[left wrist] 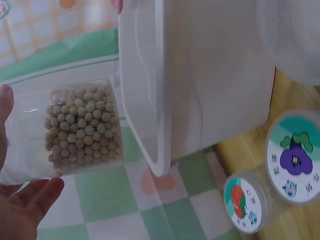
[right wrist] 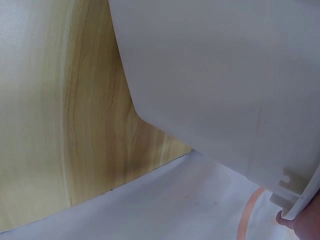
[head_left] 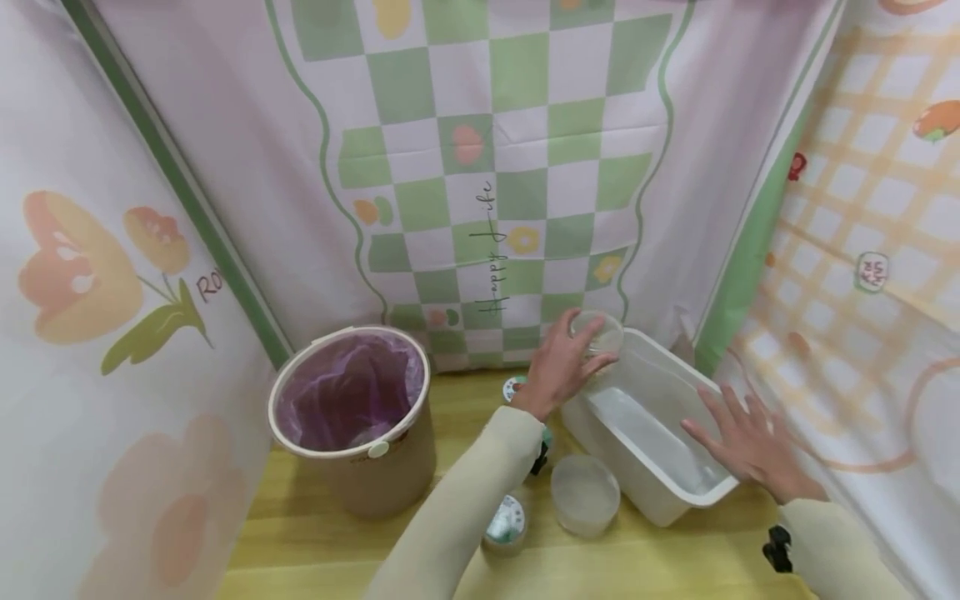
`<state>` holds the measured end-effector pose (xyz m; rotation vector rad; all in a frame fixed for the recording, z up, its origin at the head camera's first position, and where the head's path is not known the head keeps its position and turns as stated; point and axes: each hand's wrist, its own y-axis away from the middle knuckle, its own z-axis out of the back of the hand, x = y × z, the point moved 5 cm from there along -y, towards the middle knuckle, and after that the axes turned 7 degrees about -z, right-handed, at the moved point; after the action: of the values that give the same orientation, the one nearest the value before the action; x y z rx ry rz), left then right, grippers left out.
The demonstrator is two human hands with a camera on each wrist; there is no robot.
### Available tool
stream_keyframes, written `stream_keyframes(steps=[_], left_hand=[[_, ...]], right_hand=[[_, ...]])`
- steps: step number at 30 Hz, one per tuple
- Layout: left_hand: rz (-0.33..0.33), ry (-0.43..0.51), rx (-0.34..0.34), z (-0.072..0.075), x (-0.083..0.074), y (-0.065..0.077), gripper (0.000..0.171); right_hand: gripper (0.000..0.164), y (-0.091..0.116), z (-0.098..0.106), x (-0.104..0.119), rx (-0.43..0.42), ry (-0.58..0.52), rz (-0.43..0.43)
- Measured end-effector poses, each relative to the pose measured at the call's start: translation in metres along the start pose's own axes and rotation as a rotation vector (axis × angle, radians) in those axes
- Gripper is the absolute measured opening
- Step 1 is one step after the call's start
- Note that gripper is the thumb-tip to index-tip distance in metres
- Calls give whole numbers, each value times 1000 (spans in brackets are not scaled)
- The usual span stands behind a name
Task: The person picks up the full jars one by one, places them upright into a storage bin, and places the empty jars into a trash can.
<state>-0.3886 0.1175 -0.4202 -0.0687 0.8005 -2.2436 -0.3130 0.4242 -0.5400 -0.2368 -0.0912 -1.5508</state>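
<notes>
My left hand (head_left: pixel 558 367) grips a clear jar (head_left: pixel 606 335) above the far end of a white plastic bin (head_left: pixel 592 425). Seen from the left wrist, that jar (left wrist: pixel 82 130) lies on its side, with many small beige balls gathered toward its end by the bin's rim. My right hand (head_left: pixel 750 442) is at the bin's near right side, its fingers spread and fairly straight. In the right wrist view a bit of that hand (right wrist: pixel 309 222) shows against the bin's rim, the rest out of sight.
Left of the bin stand a clear round container (head_left: pixel 585 500) and a lidded jar (head_left: pixel 506 525) on the wooden table (head_left: pixel 315 542). Two jars in the left wrist view have picture lids, one purple (left wrist: pixel 295 157), one orange (left wrist: pixel 242 205). A purple-lined wastebasket (head_left: pixel 382 483) stands left; printed cloth surrounds the table.
</notes>
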Motion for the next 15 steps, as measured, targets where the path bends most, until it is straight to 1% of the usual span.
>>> stream_keyframes(steps=[3, 6, 8, 12, 15], left_hand=[[-26, 0, -18, -4, -7, -3, 67], [-34, 6, -21, -9, -15, -8, 67], [-24, 10, 1, -13, -21, -11, 67], [1, 15, 69, -24, -31, -16, 70], [-9, 53, 97, -32, -36, -17, 74]], right_hand=[[80, 0, 0, 3, -3, -6, 2], [80, 0, 1, 4, -11, -4, -2], [80, 1, 3, 4, -16, 0, -7], [79, 3, 6, 4, -14, -4, -10], [78, 4, 7, 6, -13, -5, -8]])
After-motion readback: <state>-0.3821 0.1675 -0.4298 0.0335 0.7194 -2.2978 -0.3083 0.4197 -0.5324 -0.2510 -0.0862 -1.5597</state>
